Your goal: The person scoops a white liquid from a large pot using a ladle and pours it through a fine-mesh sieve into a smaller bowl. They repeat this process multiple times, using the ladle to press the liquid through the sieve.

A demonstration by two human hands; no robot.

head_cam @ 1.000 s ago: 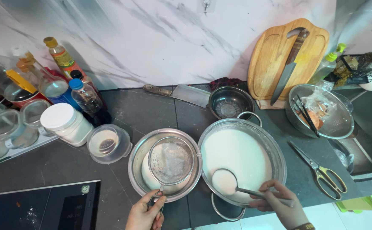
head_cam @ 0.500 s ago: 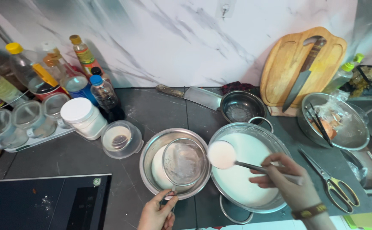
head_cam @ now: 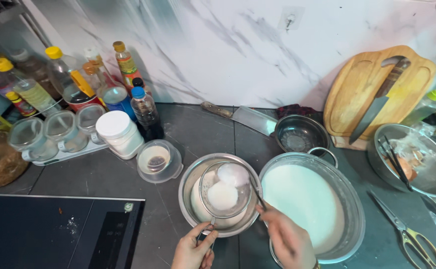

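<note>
My left hand [head_cam: 194, 247] pinches the light wire strainer [head_cam: 225, 191] by its thin handle over the steel bowl [head_cam: 190, 182], while my right hand [head_cam: 287, 241], closed on the ladle [head_cam: 234, 174], tips sloshy white batter into it.

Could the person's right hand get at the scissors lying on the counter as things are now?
Probably yes, once freed. The scissors lie open on the counter to the right of the big pot of white liquid, nothing on top of them. But the right hand is busy holding a ladle over the strainer.
</note>
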